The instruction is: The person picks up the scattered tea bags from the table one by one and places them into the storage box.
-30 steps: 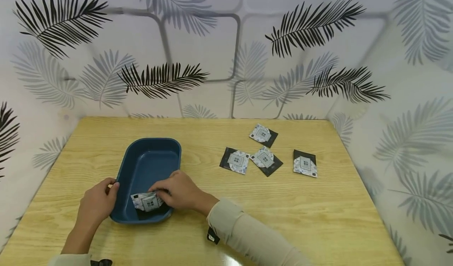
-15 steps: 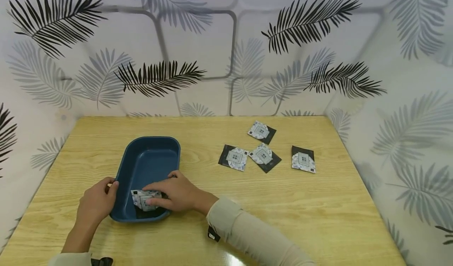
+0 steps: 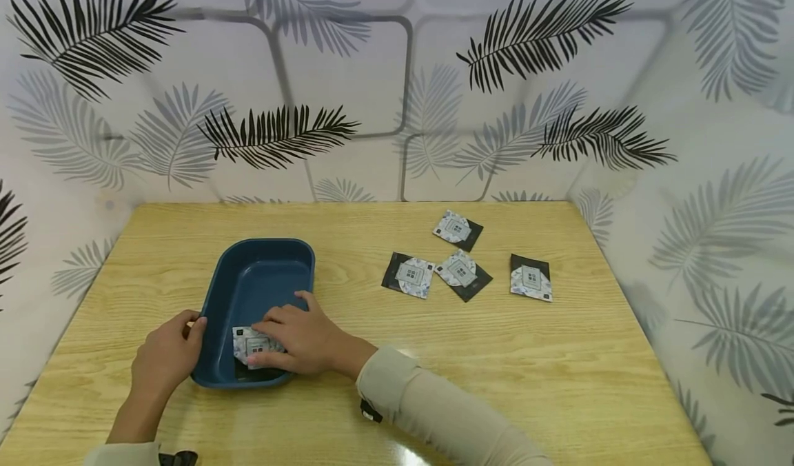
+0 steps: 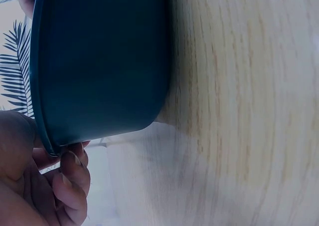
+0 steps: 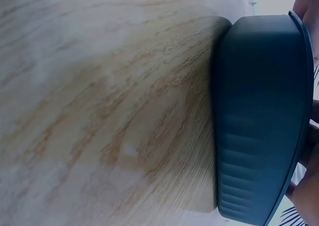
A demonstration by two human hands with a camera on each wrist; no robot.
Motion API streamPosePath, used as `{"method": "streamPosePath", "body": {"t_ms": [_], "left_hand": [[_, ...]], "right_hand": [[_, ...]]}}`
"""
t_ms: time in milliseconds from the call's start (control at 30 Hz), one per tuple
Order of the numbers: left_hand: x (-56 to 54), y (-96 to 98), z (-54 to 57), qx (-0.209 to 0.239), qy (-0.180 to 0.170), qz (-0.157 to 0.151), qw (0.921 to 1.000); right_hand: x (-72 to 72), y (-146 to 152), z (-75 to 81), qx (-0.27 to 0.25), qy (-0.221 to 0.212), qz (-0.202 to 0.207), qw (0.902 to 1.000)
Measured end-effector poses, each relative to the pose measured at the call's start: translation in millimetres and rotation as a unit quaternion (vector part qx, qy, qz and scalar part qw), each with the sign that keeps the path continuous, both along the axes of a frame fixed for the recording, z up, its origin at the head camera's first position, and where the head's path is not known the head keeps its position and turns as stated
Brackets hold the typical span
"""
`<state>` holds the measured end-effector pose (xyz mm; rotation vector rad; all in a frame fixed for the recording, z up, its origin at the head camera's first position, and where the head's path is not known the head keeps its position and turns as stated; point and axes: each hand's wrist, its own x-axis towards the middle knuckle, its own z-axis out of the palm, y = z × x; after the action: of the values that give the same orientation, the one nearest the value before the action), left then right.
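A dark blue plastic tub [image 3: 260,245] stands at the left of the table, in the head view. My left hand [image 3: 166,352] pinches its left rim, thumb on top; the left wrist view shows curled fingers [image 4: 72,191] under that rim. Inside the near end of the tub lies a black-and-white patterned sachet [image 3: 245,345], partly covered by my right hand [image 3: 310,338]. That hand reaches over the right rim, thumb and fingertips spread apart on the sachet's face. In the right wrist view the tub's side wall [image 5: 259,121] hides most of this hand.
Several similar sachets lie flat on the wooden table [image 3: 434,369] to the right: one at the back [image 3: 457,230], a pair nearly touching [image 3: 408,275], and one farther right [image 3: 531,278]. A leaf-patterned wall covering [image 3: 372,94] borders the table behind and at both sides.
My right hand had the sachet's right part between thumb and fingers; its fingers have since spread over the sachet, which now lies flatter. The left hand stays on the rim.
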<state>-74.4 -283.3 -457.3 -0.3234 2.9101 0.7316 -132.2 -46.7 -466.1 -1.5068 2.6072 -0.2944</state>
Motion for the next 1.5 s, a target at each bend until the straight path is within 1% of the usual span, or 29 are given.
{"method": "streamPosePath", "body": {"t_ms": [300, 400, 533, 733, 833, 1000, 1067, 1300, 1433, 1500], "left_hand": [[-1.5, 0.0, 1.2, -0.007, -0.005, 0.002, 1.0], [-1.8, -0.3, 1.0, -0.008, -0.007, 0.004, 0.9999], [-1.2, -0.9, 0.3, -0.007, -0.01, 0.005, 0.9999], [-0.3, -0.7, -0.3, -0.007, -0.011, 0.003, 0.9999], [0.6, -0.1, -1.6, -0.006, -0.011, 0.003, 0.9999], [0.9, -0.5, -2.5, -0.01, -0.005, 0.002, 0.9999], [0.4, -0.1, -1.9, -0.011, -0.004, 0.003, 0.9999], [-0.4, 2.8, -1.4, -0.008, 0.003, 0.003, 1.0], [-1.3, 1.5, -3.3, -0.008, 0.002, 0.003, 1.0], [-0.9, 0.3, -3.9, -0.009, -0.002, 0.003, 1.0]], "right_hand": [[-0.1, 2, 0.6, -0.004, -0.036, 0.009, 0.9993], [1.0, 2, 3.3, -0.011, -0.046, 0.014, 0.9988], [1.9, 3, 9.6, -0.027, -0.047, 0.025, 0.9982], [0.2, 13, 19.9, -0.073, -0.031, 0.015, 0.9968], [-0.3, 21, 23.5, -0.094, -0.034, 0.009, 0.9949], [-2.0, 32, 29.7, -0.098, -0.045, -0.014, 0.9941], [-3.5, 36, 29.5, -0.098, -0.038, -0.019, 0.9943], [-12.9, 52, 19.7, -0.124, 0.014, -0.021, 0.9919], [-18.7, 61, 15.8, -0.127, 0.023, -0.038, 0.9909], [-20.3, 65, 15.5, -0.129, 0.021, -0.044, 0.9905]]}}
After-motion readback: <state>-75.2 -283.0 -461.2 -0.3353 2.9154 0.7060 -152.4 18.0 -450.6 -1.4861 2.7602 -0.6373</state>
